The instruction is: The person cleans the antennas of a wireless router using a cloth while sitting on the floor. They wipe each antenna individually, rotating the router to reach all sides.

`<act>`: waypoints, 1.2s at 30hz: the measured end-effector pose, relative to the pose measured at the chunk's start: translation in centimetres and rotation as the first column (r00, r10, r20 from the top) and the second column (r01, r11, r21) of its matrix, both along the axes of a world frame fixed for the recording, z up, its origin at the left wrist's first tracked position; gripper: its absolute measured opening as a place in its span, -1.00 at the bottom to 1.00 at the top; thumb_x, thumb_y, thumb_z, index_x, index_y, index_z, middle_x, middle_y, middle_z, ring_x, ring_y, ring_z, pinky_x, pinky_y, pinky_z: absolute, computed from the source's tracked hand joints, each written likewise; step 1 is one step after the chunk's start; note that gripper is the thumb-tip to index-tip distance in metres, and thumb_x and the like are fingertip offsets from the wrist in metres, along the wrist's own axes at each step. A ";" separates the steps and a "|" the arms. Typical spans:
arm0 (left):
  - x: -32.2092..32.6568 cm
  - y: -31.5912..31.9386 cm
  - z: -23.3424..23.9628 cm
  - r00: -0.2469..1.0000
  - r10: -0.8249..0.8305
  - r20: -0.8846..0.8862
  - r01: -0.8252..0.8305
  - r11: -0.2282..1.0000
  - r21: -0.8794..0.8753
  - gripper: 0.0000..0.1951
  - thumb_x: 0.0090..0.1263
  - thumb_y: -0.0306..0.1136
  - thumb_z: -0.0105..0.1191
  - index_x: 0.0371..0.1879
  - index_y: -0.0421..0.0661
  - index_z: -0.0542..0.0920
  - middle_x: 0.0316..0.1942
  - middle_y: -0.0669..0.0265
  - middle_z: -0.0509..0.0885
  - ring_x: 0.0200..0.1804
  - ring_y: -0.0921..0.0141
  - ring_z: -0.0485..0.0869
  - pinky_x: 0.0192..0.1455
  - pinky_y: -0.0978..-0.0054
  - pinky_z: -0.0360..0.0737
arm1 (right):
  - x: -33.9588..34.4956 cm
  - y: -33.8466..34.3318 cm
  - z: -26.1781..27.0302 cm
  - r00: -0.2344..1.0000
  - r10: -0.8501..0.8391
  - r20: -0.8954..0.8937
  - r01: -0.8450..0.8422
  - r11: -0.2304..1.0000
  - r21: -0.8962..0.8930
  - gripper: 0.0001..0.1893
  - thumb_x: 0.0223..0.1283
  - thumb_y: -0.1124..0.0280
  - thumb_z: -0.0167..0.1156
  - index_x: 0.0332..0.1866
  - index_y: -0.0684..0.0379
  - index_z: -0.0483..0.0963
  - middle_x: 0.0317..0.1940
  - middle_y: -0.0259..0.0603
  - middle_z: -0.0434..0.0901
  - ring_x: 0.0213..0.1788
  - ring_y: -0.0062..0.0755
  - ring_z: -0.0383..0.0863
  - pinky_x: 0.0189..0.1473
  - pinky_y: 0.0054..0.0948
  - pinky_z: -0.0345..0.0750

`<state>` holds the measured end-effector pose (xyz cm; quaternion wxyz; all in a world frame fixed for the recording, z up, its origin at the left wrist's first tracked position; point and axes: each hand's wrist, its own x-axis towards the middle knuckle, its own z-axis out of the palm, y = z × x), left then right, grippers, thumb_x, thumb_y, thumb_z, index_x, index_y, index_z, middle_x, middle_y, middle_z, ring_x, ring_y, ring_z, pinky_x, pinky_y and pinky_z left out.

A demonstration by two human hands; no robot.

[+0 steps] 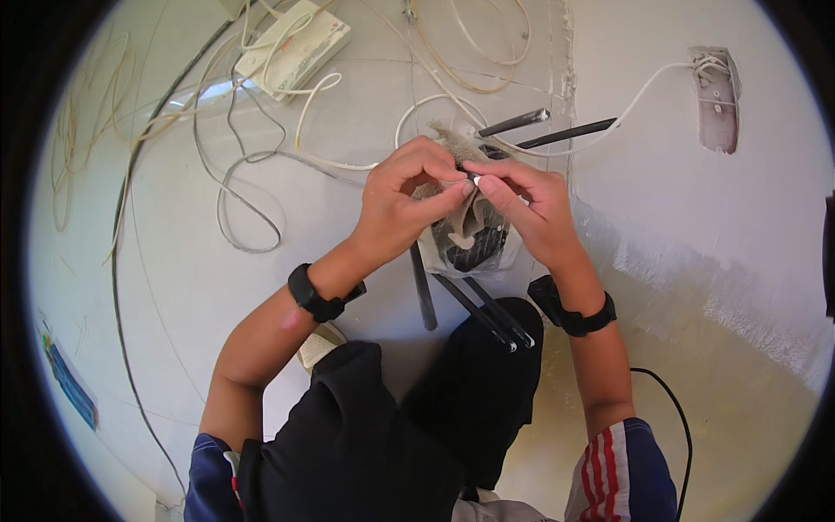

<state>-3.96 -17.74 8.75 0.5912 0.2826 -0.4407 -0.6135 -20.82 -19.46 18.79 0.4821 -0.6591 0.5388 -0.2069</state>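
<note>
My left hand (417, 196) and my right hand (528, 202) meet fingertip to fingertip in the upper middle of the head view. Between thumb and fingers of the right hand is a small white-tipped piece (477, 181), too small to name. The left thumb and forefinger pinch at the same spot, close to a dark bit and greyish-brown cloth-like material (466, 215). Beneath both hands lies a clear plastic wrapping (443, 261) around a dark object. Black legs with whitish ends, one of them a black leg (424, 293), stick out around it.
White cable (652, 81) runs from an open wall box (717, 104) at right past the hands. A dusty white box (293, 49) lies at upper left among loose cables. Grey cable (251, 248) loops over the floor. My knees are close below the black legs.
</note>
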 end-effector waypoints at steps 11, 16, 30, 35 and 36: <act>0.3 -0.1 0.9 0.999 -0.006 0.054 0.008 0.999 -0.034 -0.89 0.24 -0.66 0.20 -0.30 -0.23 0.63 -0.22 0.29 0.53 -0.16 0.50 0.56 -0.11 0.56 0.59 | -0.3 0.4 -1.4 0.982 -0.119 0.148 0.109 0.991 0.072 -0.78 0.31 0.43 0.21 -0.02 0.28 0.61 -0.40 -0.46 0.60 -0.38 -0.81 0.42 -0.34 -0.74 0.36; 0.0 -0.1 -0.6 1.000 0.001 -0.005 -0.001 1.000 0.014 -0.89 0.22 -0.65 0.22 -0.29 -0.24 0.65 -0.21 0.29 0.54 -0.16 0.50 0.57 -0.13 0.57 0.59 | -0.1 0.8 -1.2 0.981 -0.122 0.151 0.114 0.991 0.066 -0.78 0.32 0.44 0.21 -0.01 0.29 0.60 -0.34 -0.45 0.61 -0.33 -0.81 0.44 -0.30 -0.75 0.37; 0.7 0.2 1.5 0.976 0.102 0.191 -0.070 0.984 -0.167 -0.89 0.15 -0.57 0.30 -0.36 -0.17 0.67 -0.33 0.31 0.60 -0.29 0.50 0.58 -0.27 0.61 0.50 | 0.0 1.5 -1.6 0.961 -0.177 0.211 0.155 0.981 0.114 -0.76 0.33 0.45 0.19 0.02 0.32 0.57 -0.26 -0.36 0.64 -0.23 -0.76 0.51 -0.17 -0.72 0.43; 0.7 0.2 -0.3 0.975 0.121 0.186 -0.108 0.991 -0.080 -0.88 0.14 -0.55 0.31 -0.37 -0.15 0.67 -0.35 0.33 0.62 -0.32 0.47 0.59 -0.27 0.58 0.50 | 0.4 1.4 -1.6 0.971 -0.157 0.180 0.141 0.985 0.100 -0.76 0.33 0.43 0.19 0.02 0.31 0.58 -0.27 -0.36 0.65 -0.23 -0.76 0.52 -0.17 -0.73 0.43; 0.8 0.2 0.3 0.969 0.138 0.205 -0.109 0.983 -0.148 -0.88 0.14 -0.55 0.31 -0.37 -0.16 0.67 -0.35 0.32 0.62 -0.32 0.46 0.59 -0.27 0.57 0.50 | 0.3 1.4 -1.7 0.969 -0.160 0.188 0.143 0.985 0.099 -0.76 0.33 0.43 0.19 0.02 0.31 0.58 -0.26 -0.36 0.65 -0.23 -0.76 0.52 -0.17 -0.73 0.43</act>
